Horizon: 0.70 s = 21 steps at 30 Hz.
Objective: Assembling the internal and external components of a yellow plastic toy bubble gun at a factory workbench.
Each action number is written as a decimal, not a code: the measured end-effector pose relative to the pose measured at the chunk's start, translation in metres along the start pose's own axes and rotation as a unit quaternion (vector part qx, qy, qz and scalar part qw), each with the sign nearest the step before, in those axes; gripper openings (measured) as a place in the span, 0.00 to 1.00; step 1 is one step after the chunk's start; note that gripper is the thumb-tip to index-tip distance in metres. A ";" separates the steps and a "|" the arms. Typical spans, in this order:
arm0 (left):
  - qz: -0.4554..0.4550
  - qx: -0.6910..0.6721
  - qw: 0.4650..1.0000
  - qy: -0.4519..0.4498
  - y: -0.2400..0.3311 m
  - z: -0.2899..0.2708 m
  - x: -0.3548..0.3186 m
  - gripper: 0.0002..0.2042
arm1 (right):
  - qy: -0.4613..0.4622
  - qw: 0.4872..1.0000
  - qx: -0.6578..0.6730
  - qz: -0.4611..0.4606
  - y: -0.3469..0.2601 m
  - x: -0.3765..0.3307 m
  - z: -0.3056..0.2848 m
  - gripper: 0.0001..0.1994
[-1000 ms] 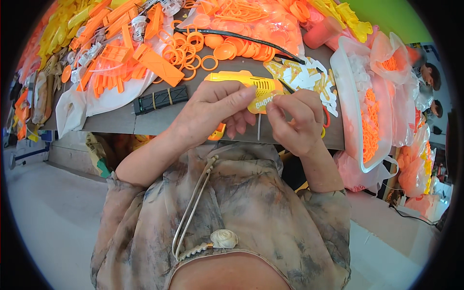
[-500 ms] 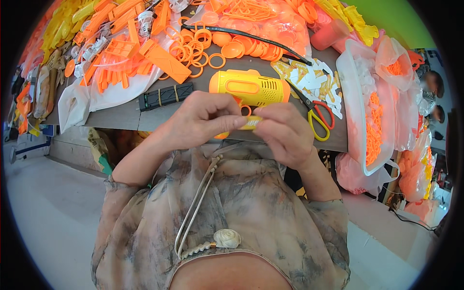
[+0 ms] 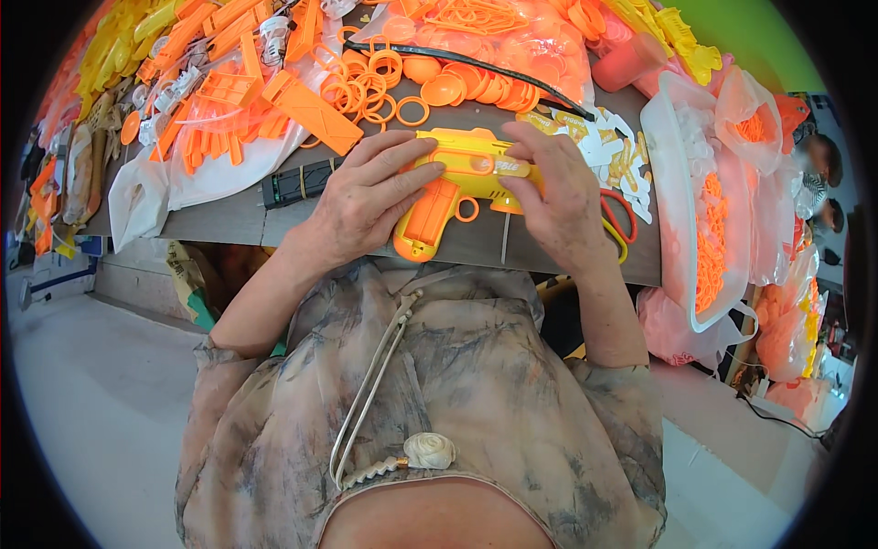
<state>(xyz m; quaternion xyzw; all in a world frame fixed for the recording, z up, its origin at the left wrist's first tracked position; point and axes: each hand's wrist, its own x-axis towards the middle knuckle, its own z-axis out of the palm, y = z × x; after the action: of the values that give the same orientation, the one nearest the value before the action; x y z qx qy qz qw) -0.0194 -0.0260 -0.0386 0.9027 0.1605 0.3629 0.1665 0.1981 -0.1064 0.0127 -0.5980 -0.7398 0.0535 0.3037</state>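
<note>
A yellow and orange toy gun (image 3: 471, 157) lies on its side in front of me, its orange handle (image 3: 426, 220) and ring-shaped trigger (image 3: 466, 209) toward me. My left hand (image 3: 366, 194) grips its rear end, fingers laid across the upper side. On the barrel sits a small yellow sticker (image 3: 508, 168) with pale print. The thumb and fingers of my right hand (image 3: 562, 197) close around the front end beside that sticker; their tips partly hide it. Below the barrel, a thin pale strip (image 3: 506, 236) hangs down. Scissors (image 3: 620, 222) with red and yellow handles lie partly behind my right hand.
Orange rings (image 3: 375, 87), orange discs (image 3: 485, 89) and other plastic parts cover the table's far side. A black banded bundle (image 3: 297, 186) lies left. Sticker scraps (image 3: 617, 156) lie beyond my right hand. A white bin (image 3: 654, 165) with orange pieces stands right.
The small yellow sticker, held between both hands before, now sits on the toy gun's side. My left hand has moved onto the gun's rear, and the gun has turned with its handle showing.
</note>
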 end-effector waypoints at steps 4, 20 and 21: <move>-0.003 -0.009 1.000 0.007 -0.002 0.003 -0.002 0.15 | 0.026 0.999 0.038 -0.027 -0.007 0.003 0.015 0.23; 0.012 0.036 0.999 0.005 -0.002 0.010 -0.004 0.19 | 0.080 0.995 0.060 -0.011 -0.006 0.000 0.036 0.26; 0.016 0.044 0.999 0.005 -0.002 0.010 -0.004 0.20 | 0.078 0.995 0.055 -0.010 -0.006 -0.001 0.036 0.26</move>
<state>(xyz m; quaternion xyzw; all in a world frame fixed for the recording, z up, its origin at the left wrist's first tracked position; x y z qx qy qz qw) -0.0156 -0.0276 -0.0490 0.9098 0.1628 0.3624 0.1203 0.1749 -0.0985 -0.0145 -0.5749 -0.7160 0.0444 0.3934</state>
